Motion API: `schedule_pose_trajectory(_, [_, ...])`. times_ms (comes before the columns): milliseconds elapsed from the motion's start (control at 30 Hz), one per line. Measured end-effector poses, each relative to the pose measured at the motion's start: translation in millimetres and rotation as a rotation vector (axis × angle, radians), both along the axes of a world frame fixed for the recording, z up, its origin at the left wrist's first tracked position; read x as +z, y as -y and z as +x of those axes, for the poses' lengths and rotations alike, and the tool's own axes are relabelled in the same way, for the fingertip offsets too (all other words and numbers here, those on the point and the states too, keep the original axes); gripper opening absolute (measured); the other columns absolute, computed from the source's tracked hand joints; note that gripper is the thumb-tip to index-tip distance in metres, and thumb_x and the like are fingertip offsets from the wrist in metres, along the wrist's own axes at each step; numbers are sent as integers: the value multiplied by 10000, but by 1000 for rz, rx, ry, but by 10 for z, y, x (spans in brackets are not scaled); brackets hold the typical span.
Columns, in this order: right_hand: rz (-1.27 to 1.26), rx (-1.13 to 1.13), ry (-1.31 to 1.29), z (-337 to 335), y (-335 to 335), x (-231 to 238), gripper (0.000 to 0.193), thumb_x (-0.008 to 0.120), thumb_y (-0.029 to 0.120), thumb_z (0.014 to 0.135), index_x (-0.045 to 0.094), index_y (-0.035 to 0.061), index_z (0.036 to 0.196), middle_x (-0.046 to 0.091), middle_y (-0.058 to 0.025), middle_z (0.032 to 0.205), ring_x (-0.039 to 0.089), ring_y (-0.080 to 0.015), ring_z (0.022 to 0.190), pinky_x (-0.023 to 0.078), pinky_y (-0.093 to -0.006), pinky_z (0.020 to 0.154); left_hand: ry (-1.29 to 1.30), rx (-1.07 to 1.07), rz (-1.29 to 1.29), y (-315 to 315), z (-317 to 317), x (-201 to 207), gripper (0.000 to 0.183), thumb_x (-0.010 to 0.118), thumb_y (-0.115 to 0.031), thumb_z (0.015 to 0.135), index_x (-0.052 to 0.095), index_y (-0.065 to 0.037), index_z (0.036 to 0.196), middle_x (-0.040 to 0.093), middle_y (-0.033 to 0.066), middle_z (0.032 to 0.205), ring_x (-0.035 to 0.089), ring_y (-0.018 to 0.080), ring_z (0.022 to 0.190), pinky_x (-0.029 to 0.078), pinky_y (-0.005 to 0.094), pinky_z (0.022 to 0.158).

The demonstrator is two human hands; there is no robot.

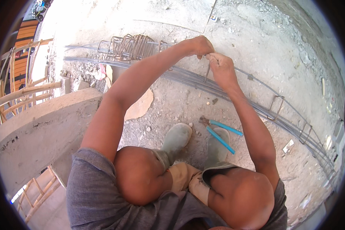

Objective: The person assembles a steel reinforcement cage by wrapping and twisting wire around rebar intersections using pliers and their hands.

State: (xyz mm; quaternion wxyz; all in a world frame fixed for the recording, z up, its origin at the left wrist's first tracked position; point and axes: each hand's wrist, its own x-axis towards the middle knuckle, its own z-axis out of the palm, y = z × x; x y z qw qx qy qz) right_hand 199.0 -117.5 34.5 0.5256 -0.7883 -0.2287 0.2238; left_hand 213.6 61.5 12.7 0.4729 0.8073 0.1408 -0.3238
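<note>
Sunlit dusty concrete floor [257, 34] (rubble-strewn), concrete ledge [34, 130] at left.

Harsh overhead sunlight, blown-out glare upper left, fisheye-bent dark rim.

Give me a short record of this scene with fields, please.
left hand: left hand pinches at the top rebar
right hand: right hand grips an upright stirrup
work piece: long rebar bundle lying on concrete ground
spare parts: stacked stirrups at left
near the boots: blue-handled pliers
</note>
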Motion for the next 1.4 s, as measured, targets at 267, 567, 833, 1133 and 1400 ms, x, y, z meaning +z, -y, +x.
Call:
schedule_pose_trajectory(267, [-429,114,577,720,169,-122,186,554,248,941,631,79,932,672,-205,782,665,-386,784,503,-492,683,47,15,-12,66,-56,41,272,658,-289,853,756,-64,971,706,61,907,559,176,679,479,353,738])
schedule_pose_trajectory(567, [-622,184,579,1048,147,-197,268,572,300,949,588,46,868,688,-200,822,668,-380,800,500,-492,676,218,113,114,202,-128,-165,248,609,-248,903,744,-46,956,701,111,869,610,229,773,498,359,762])
schedule_pose_trajectory(833, [-792,132,495,1049,75,-242,352,679,365,863,626,18,837,688,-212,872,668,-387,875,507,-490,726,360,242,308,328,-250,-72,254,631,-291,887,744,-64,891,704,199,915,681,348,888,524,412,790])
schedule_pose_trajectory(1133, [-1105,472,262,1009,-28,-517,468,810,329,756,653,-17,1030,673,-240,1085,655,-382,1032,535,-460,841,767,118,44,135,-427,-413,153,686,-254,829,735,-111,845,697,98,941,659,300,906,501,396,797])
schedule_pose_trajectory(1400, [-1043,552,281,1116,76,-804,329,778,208,759,678,-63,918,674,-278,946,675,-387,920,530,-447,760,703,60,57,148,-391,-300,172,690,-265,812,698,-98,850,697,138,831,665,355,840,504,447,752])
